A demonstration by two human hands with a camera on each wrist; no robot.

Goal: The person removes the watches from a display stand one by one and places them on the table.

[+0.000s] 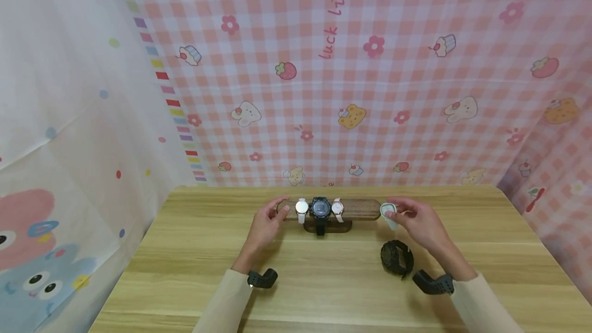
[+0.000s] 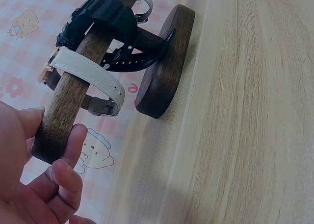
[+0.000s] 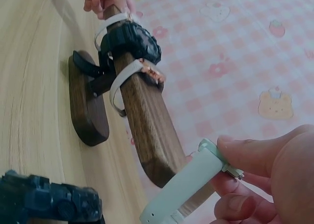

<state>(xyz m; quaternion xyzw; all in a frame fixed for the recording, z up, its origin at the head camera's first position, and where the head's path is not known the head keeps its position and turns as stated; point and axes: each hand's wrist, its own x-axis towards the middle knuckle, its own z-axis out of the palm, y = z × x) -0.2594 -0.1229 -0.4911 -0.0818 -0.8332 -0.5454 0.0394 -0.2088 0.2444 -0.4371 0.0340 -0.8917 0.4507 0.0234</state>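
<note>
A dark wooden watch stand [image 1: 361,209] carries three watches on its bar: a white-strapped watch [image 1: 301,206], a chunky black watch [image 1: 320,208] in the middle and a second white-strapped watch [image 1: 337,207]. My left hand [image 1: 268,222] grips the bar's left end between thumb and fingers. At the opposite end, my right hand [image 1: 418,218] pinches a pale green watch [image 3: 191,177] by its case. Its strap forms a loop right at the bar's end in the right wrist view. Below that hand a black watch [image 1: 396,258] lies on the table.
The light wooden table [image 1: 324,292] runs back to a pink checked cloth [image 1: 324,91] with cartoon prints. A white cloth [image 1: 92,117] with dots hangs at the left. The stand's oval base [image 2: 169,62] rests near the table's back edge.
</note>
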